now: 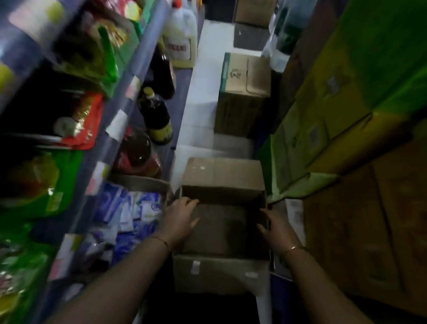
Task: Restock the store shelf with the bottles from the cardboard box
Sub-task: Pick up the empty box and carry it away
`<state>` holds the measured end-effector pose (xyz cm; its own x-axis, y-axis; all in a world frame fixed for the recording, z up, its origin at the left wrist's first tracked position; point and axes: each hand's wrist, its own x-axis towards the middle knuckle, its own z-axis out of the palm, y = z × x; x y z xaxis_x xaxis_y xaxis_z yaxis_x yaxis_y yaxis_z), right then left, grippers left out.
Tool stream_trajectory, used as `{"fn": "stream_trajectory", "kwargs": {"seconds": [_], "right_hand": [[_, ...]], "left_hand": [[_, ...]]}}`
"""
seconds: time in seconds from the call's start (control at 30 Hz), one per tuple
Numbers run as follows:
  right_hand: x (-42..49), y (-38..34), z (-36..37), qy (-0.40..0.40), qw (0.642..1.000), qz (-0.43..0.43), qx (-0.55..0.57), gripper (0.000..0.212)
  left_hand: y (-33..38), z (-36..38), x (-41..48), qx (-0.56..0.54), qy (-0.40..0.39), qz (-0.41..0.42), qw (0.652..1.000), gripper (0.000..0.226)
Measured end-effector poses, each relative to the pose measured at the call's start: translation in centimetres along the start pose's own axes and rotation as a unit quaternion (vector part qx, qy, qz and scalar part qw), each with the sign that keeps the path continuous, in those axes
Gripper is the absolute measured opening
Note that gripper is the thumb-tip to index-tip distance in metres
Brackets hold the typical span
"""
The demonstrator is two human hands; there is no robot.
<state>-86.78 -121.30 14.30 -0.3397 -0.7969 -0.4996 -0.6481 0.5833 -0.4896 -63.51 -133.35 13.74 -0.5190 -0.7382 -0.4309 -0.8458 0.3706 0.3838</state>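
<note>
An open cardboard box (221,275) stands on the aisle floor below me, flaps spread, and I see no bottles inside it, only its bare brown bottom. My left hand (180,218) reaches over the box's left edge with fingers apart and holds nothing. My right hand (275,225) hovers at the right wall of the box, fingers apart and empty. On the bottom shelf (178,104) to the left stand dark oil bottles (157,115) and a big pale jug (180,35) with a red cap.
Shelves of green and red packets (82,53) fill the left side, with blue-white pouches (129,214) low down. A closed carton (242,94) stands farther along the narrow aisle. Stacked green-yellow cartons (345,99) and brown cartons (366,229) wall the right.
</note>
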Motion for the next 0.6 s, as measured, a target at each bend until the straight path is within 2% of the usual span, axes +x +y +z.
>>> {"fn": "stream_trajectory", "kwargs": {"seconds": [0.17,0.37,0.53,0.6], "right_hand": [[2.2,5.1,5.5,0.002,1.000,-0.003,-0.025,0.056],[4.2,8.6,9.4,0.047,0.999,0.010,0.019,0.066],[4.8,10.4,10.6,0.120,0.989,0.019,0.083,0.071],[4.9,11.3,10.8,0.122,0.986,0.015,0.108,0.072]], "left_hand": [[-3.1,5.7,1.9,-0.005,0.030,-0.032,0.999,0.058],[-4.7,10.2,2.3,-0.123,0.044,-0.070,0.989,0.067],[-6.5,13.3,2.4,-0.229,0.044,-0.136,0.963,0.083],[-7.2,14.1,2.4,-0.248,0.059,-0.136,0.957,0.085]]}}
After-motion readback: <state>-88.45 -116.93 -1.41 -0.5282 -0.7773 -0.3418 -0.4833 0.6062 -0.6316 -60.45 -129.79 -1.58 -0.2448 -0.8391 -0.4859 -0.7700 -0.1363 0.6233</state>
